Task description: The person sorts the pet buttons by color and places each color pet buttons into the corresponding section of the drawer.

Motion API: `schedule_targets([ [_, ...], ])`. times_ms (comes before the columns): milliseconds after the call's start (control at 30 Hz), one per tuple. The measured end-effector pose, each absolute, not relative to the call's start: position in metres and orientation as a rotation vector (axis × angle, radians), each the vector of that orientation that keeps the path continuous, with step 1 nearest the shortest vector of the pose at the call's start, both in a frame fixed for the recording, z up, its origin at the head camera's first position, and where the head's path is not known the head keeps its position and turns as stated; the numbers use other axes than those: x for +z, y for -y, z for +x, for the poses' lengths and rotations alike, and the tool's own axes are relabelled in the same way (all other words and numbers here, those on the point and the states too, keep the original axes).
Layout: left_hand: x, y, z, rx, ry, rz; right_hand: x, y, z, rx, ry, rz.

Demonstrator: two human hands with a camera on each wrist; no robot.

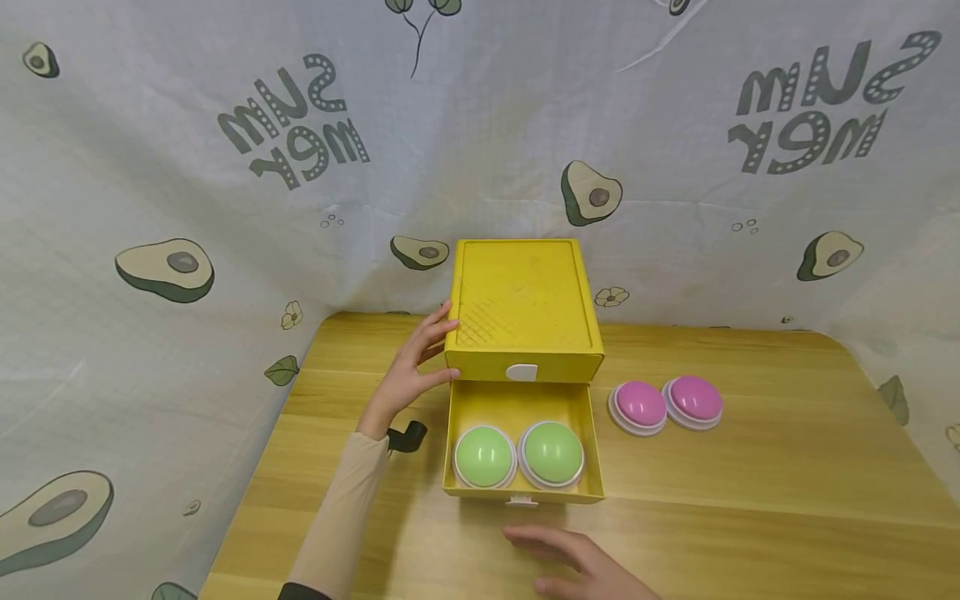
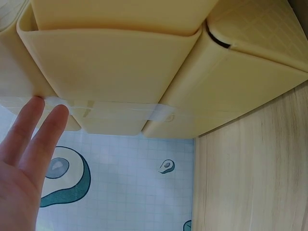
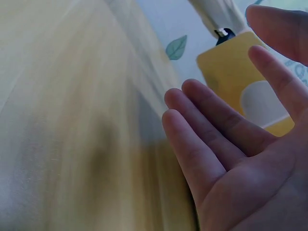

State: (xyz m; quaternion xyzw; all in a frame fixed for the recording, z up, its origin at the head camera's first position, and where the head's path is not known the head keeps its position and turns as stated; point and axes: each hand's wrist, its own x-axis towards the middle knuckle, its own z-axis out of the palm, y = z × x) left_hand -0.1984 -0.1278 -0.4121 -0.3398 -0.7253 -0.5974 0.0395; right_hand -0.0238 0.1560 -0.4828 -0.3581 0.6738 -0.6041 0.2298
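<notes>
A yellow drawer box stands toward the back, its lower drawer pulled out to the front. Inside that drawer lie two green dome-topped buttons with white rims, a left one and a right one. My left hand touches the box's left side with extended fingers; in the left wrist view, fingertips meet the yellow side wall. Before the drawer front, apart from it, my right hand hovers with straight fingers and holds nothing. The right wrist view shows its palm.
Two pink dome buttons, one nearer and one farther, sit on the wooden table right of the box. A white patterned cloth hangs behind. A black device sits by my left wrist.
</notes>
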Motion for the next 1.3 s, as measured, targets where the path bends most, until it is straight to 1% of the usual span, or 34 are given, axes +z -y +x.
schedule_targets([
  [133,-0.412,0.128,-0.198,-1.831,2.219,-1.044,-0.487,-0.154,-0.025,-1.633,-1.919,-1.018],
  [233,-0.412,0.127,-0.198,-1.833,2.218,-1.040,-0.490,-0.153,-0.026,-1.630,-1.985,-1.096],
  [367,-0.412,0.128,-0.198,-1.834,2.220,-1.040,-0.493,-0.152,-0.029,-1.690,-2.012,-1.151],
  [833,-0.411,0.127,-0.197,-1.850,2.224,-1.029,-0.491,-0.148,-0.030,-1.891,-1.871,-1.056],
  [1300,-0.410,0.126,-0.196,-1.857,2.238,-1.010,-0.483,-0.145,-0.033,-1.975,-1.832,-1.059],
])
